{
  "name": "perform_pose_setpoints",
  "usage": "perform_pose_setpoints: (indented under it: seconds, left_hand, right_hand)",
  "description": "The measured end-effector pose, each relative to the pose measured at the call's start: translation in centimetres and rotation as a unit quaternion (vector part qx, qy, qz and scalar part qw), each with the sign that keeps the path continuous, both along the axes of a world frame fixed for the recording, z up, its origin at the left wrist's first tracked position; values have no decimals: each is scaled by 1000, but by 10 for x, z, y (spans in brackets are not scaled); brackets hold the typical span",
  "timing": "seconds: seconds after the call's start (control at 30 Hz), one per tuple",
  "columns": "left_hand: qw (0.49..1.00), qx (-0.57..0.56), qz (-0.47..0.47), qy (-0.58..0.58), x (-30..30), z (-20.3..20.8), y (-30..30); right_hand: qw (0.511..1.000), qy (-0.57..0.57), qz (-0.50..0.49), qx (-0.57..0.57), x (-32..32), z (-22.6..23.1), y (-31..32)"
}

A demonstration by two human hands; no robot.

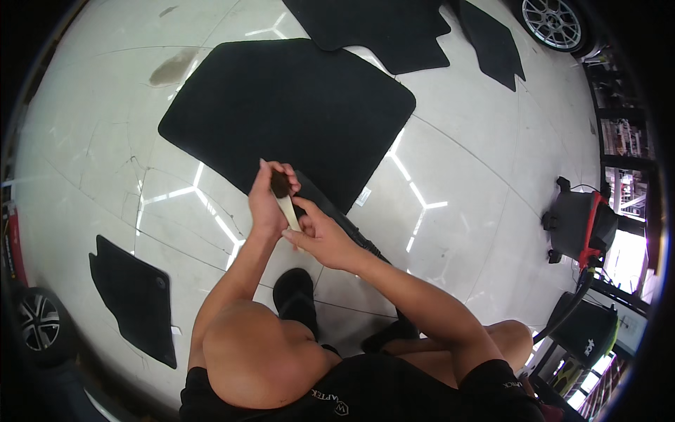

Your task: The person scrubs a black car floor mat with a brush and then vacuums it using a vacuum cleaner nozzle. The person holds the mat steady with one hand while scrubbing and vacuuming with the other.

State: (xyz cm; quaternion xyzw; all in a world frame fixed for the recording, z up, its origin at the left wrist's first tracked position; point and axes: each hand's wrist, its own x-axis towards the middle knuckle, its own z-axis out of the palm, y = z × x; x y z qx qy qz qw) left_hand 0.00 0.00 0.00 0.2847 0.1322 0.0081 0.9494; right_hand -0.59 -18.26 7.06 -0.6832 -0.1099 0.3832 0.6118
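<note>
A brush [287,208] with dark bristles and a pale handle is between my two hands, over the near edge of a large black car mat [285,98]. My left hand [266,205] is closed about the bristle end, its fingers curled round it. My right hand [322,238] grips the lower part of the handle with thumb and fingers. Just past my right hand, a black vacuum nozzle [325,200] lies slanting across the mat's near edge. Its hose passes partly hidden beneath my right forearm.
More black mats [380,28] lie at the far side, with a narrow mat [492,43] beside them. Another mat [137,299] is at the left. A red and black wheeled machine [580,221] stands right. Car wheels [552,22] show at far right and near left.
</note>
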Motion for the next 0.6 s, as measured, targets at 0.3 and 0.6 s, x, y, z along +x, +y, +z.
perform_pose_setpoints:
  seconds: [0.3,0.6]
  left_hand:
    - [631,735,-17,245,-3,-11,48]
    - [540,777,-129,296,5,4,56]
  right_hand:
    - [938,-176,-31,-298,37,-27,-74]
    - [937,-242,106,-226,34,-12,-91]
